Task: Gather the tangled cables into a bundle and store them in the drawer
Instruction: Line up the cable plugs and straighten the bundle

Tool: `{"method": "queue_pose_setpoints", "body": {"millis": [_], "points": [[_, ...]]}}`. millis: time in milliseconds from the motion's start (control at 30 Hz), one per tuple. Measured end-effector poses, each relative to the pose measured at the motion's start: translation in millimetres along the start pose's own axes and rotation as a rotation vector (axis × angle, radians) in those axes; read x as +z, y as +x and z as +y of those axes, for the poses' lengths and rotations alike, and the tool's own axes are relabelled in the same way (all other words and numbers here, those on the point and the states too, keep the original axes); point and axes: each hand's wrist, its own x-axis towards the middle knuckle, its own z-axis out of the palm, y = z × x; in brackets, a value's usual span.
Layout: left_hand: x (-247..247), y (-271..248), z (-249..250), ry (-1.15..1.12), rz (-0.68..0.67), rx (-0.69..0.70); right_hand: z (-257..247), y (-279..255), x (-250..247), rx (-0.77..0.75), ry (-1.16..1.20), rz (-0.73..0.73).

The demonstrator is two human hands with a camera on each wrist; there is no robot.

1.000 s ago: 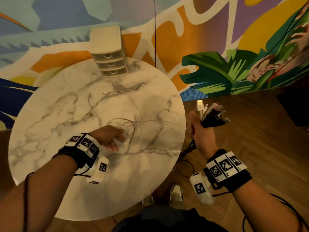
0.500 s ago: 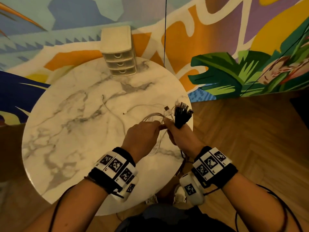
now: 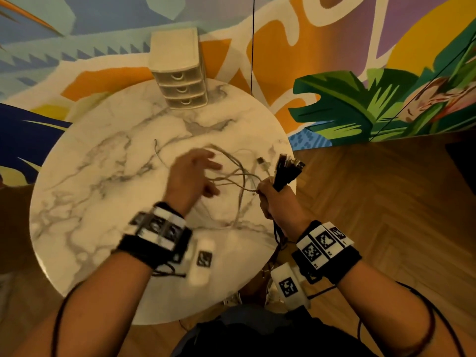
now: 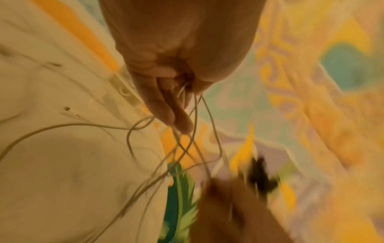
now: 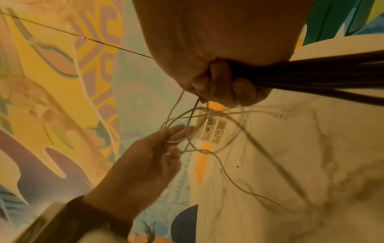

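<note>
My right hand [image 3: 273, 202] is over the table's right edge. It grips a bundle of black cables [image 3: 284, 173] with their plugs pointing up, together with the ends of thin white cables [image 3: 239, 176]. The right wrist view shows that fist [image 5: 218, 85] closed round the black cables [image 5: 311, 74]. My left hand [image 3: 195, 173] is blurred, to the left of the right hand, fingers spread and fairly straight. Loops of white cable [image 5: 187, 125] run across the left hand's fingers [image 5: 174, 131]. The small white three-drawer unit [image 3: 180, 81] stands at the table's far edge with all drawers closed.
The round marble table [image 3: 103, 202] carries more white cable trailing to the left [image 3: 157, 150]. Black cable ends hang below the table edge under my right wrist [image 3: 278, 238]. Wooden floor [image 3: 386, 202] lies to the right, and a painted wall behind.
A second ago my right hand held the bundle off to the right. Then both hands met at the table's right edge. Now my left hand has drawn away leftward with white cable across it.
</note>
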Motion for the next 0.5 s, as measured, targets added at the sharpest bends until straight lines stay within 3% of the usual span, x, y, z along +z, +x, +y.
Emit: {"method": "queue_pose_setpoints", "body": {"millis": [200, 367, 433, 500], "points": [[-42, 36, 16, 0.043, 0.217, -0.034, -1, -4, 8, -0.121, -0.199, -0.04], [-52, 34, -13, 0.207, 0.051, -0.113, -7, -2, -8, -0.205, -0.183, -0.006], [-66, 35, -19, 0.272, 0.059, -0.064, -9, -2, -23, -0.195, -0.189, 0.066], [-86, 37, -24, 0.427, 0.081, 0.045, -13, 1, -36, -0.161, -0.018, 0.14]]}}
